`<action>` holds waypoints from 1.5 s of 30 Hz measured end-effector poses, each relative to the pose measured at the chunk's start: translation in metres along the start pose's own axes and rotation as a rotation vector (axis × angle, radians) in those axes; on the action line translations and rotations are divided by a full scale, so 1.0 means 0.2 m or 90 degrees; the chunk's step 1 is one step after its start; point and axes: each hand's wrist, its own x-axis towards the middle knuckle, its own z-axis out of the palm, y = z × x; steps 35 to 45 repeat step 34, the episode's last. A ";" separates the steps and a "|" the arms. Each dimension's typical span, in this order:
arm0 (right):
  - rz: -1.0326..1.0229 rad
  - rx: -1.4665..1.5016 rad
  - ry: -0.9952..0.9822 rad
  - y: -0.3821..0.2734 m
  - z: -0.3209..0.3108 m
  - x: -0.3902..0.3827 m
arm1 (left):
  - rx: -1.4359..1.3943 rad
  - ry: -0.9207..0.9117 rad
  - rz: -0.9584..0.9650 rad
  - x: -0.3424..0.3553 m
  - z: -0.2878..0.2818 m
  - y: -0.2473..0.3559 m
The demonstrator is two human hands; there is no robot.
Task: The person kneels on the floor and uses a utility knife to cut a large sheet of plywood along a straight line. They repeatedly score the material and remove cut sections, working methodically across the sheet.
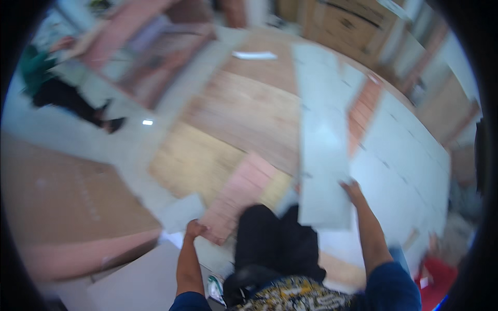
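My left hand [196, 228] is closed on the near corner of a narrow pinkish wooden board [249, 179], which slants away to the right over yellowish plywood [194, 153]. With my right hand [354, 193] I grip the right edge of a long pale grey panel [324, 129]. That panel stretches from beside my legs toward the far side, over a large white sheet with dark marks [399, 155]. Motion blur smears the picture, and the fingers under the panel's edge are hidden.
A brown carton [67, 192] stands at the left. At the far left, a person in green and black [62, 88] is beside a reddish wooden cabinet frame [161, 62]. Another person in a red sleeve [438, 280] is close at the lower right. A large carton [347, 28] stands behind.
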 end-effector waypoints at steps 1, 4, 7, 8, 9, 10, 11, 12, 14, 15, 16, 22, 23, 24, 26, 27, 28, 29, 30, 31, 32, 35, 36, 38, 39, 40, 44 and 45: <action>0.003 0.230 -0.060 0.07 0.00 -0.05 | 0.234 -0.025 0.032 0.05 -0.30 0.09; -0.029 0.445 -0.084 0.14 -0.17 -0.04 | 0.403 -0.019 0.146 0.18 -0.74 0.80; -0.016 0.585 -0.149 -0.22 -0.24 0.01 | 0.304 -0.033 0.205 0.14 -1.21 1.52; 0.003 0.594 -0.106 -0.08 -0.15 -0.07 | 0.349 -0.018 0.233 0.01 -1.22 1.52; 0.006 0.586 -0.058 -0.04 -0.19 0.01 | 0.287 -0.028 0.154 -0.02 -1.26 1.66; 0.010 0.577 -0.007 -0.02 -0.23 0.10 | 0.222 -0.043 0.076 -0.03 -1.31 1.76; -0.009 0.555 0.000 -0.01 -0.09 0.12 | 0.117 -0.032 0.053 -0.11 -1.40 1.73; -0.033 0.538 0.013 -0.02 0.07 0.13 | 0.013 -0.020 0.039 -0.13 -1.49 1.66; -0.075 0.624 -0.087 -0.05 0.36 0.14 | -0.100 0.037 0.023 -0.16 -1.56 1.45; -0.075 0.654 -0.105 -0.10 0.48 0.14 | -0.157 0.069 0.014 -0.17 -1.58 1.34; -0.081 0.685 -0.121 -0.16 0.56 0.16 | -0.205 0.103 0.020 -0.16 -1.54 1.26; -0.030 0.661 -0.033 -0.30 0.86 0.37 | -0.454 0.365 0.039 0.05 -1.04 1.03; 0.002 0.641 -0.008 -0.33 0.81 0.46 | -0.560 0.346 0.078 0.12 -0.94 1.07; 0.010 0.621 -0.035 -0.41 0.88 0.40 | -0.647 0.344 0.090 0.10 -0.90 1.06; 0.030 0.602 -0.062 -0.46 0.98 0.20 | -0.720 0.399 0.063 0.04 -0.86 1.08; 0.038 0.606 -0.068 -0.49 1.01 0.11 | -0.761 0.425 0.051 0.02 -0.85 1.10; 0.048 0.611 -0.076 -0.52 1.03 0.07 | -0.778 0.419 0.086 0.02 -0.86 1.10; 0.044 0.580 -0.037 -0.53 1.08 0.04 | -0.774 0.429 0.106 0.01 -0.88 1.09; 0.023 0.554 0.033 -0.39 1.09 0.12 | -0.787 0.413 0.146 0.10 -0.87 1.17; 0.005 0.527 0.104 -0.24 1.11 0.21 | -0.799 0.396 0.183 0.16 -0.86 1.25; -0.027 0.451 0.091 -0.12 1.12 0.28 | -0.808 0.388 0.198 0.20 -0.85 1.30; -0.050 0.374 0.062 0.01 1.20 0.33 | -0.805 0.393 0.210 0.21 -0.91 1.36; -0.050 0.374 0.062 0.01 1.20 0.33 | -0.805 0.393 0.210 0.21 -0.91 1.36; -0.050 0.374 0.062 0.01 1.20 0.33 | -0.805 0.393 0.210 0.21 -0.91 1.36; -0.050 0.374 0.062 0.01 1.20 0.33 | -0.805 0.393 0.210 0.21 -0.91 1.36; -0.050 0.374 0.062 0.01 1.20 0.33 | -0.805 0.393 0.210 0.21 -0.91 1.36; -0.050 0.374 0.062 0.01 1.20 0.33 | -0.805 0.393 0.210 0.21 -0.91 1.36; -0.050 0.374 0.062 0.01 1.20 0.33 | -0.805 0.393 0.210 0.21 -0.91 1.36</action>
